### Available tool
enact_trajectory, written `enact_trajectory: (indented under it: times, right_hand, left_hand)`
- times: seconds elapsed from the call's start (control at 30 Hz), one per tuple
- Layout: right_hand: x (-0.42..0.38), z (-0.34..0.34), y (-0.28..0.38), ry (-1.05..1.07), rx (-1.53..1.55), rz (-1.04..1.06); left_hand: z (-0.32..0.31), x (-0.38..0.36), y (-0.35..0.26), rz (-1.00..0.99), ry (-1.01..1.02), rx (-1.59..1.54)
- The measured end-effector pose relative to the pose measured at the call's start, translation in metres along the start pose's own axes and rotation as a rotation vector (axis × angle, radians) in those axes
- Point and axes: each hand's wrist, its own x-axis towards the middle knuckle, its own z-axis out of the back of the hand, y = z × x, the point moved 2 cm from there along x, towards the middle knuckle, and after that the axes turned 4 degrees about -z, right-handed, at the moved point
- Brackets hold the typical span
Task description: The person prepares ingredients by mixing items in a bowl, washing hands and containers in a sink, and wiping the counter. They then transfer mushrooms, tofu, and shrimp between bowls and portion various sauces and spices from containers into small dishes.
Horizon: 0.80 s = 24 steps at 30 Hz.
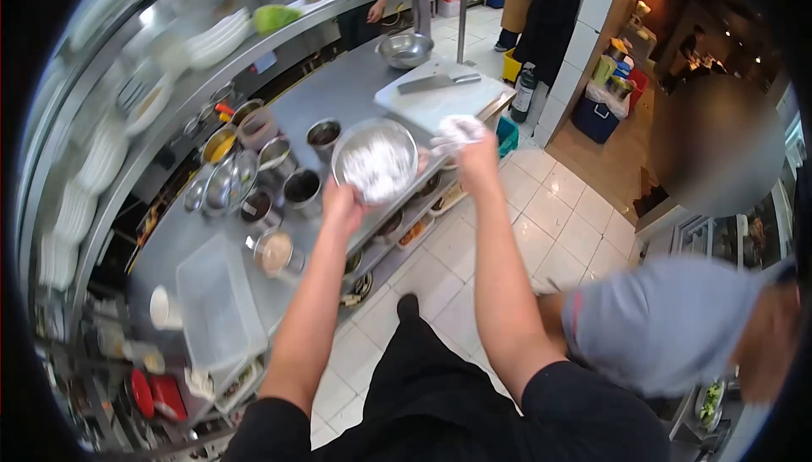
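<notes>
Head view, looking down over a steel counter (pixel 338 94) in a kitchen. Left hand (pixel 341 206) closed on the near rim of a round metal bowl (pixel 375 160), held tilted above the counter's front edge, white powder coating its inside. Right hand (pixel 475 160) just beside the bowl's right rim, fingers curled shut around a white clump (pixel 458 132), blurred. Behind the bowl, a white cutting board (pixel 440 94) with a cleaver (pixel 436 82) lying flat on it, and farther back an empty steel bowl (pixel 404 49). Left of the held bowl, a cluster of small steel pots (pixel 271 178) with sauces. Nearer, a clear plastic tub (pixel 216 305). At right, another person in a grey cap (pixel 668 322).
</notes>
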Motion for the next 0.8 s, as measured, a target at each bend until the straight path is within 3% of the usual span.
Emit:
enact_trajectory:
  times: [0.07, 0.13, 0.23, 0.3, 0.4, 0.43, 0.47, 0.53, 0.6, 0.63, 0.67, 0.73, 0.8]
  right_hand:
    - [0.072, 0.057, 0.003, -0.081, 0.048, 0.025]
    - [0.131, 0.128, -0.015, -0.153, -0.045, 0.026]
    - [0.164, 0.250, -0.064, -0.306, -0.648, -0.004]
    - [0.139, 0.329, -0.097, -0.365, -0.887, -0.283]
    - [0.052, 0.436, -0.137, -0.597, -0.505, -0.556]
    - [0.017, 0.478, -0.144, -0.682, -0.508, -0.678]
    - [-0.007, 0.511, -0.150, -0.756, -0.512, -0.803]
    - [-0.006, 0.529, -0.128, -0.905, -0.396, -0.881]
    - [0.043, 0.559, -0.129, -0.876, -0.389, -0.903]
    - [0.074, 0.578, -0.131, -0.880, -0.369, -0.917]
    - [0.110, 0.588, -0.136, -0.824, -0.396, -0.939]
    - [0.202, 0.594, -0.163, -0.695, -0.288, -0.839]
    - [0.284, 0.606, -0.193, -0.386, -0.131, -0.841]
  left_hand:
    - [-0.025, 0.156, -0.011, -0.026, 0.075, -0.064]
    - [-0.035, 0.299, -0.012, -0.013, -0.103, -0.197]
    - [-0.012, 0.476, 0.022, -0.003, -0.364, -0.265]
    - [0.002, 0.540, 0.041, -0.006, -0.508, -0.267]
    - [0.031, 0.628, 0.084, -0.023, -0.571, -0.222]
    - [0.038, 0.660, 0.096, -0.108, -0.464, -0.253]
    - [0.043, 0.682, 0.099, -0.199, -0.365, -0.281]
    - [0.034, 0.713, 0.099, -0.171, -0.491, -0.241]
    - [0.033, 0.728, 0.110, -0.032, -0.318, -0.235]
    - [0.025, 0.722, 0.113, -0.008, -0.375, -0.284]
    - [-0.005, 0.698, 0.110, 0.013, -0.439, -0.332]
    - [-0.040, 0.672, 0.108, -0.050, -0.374, -0.185]
    - [-0.072, 0.608, 0.130, -0.213, -0.259, -0.060]
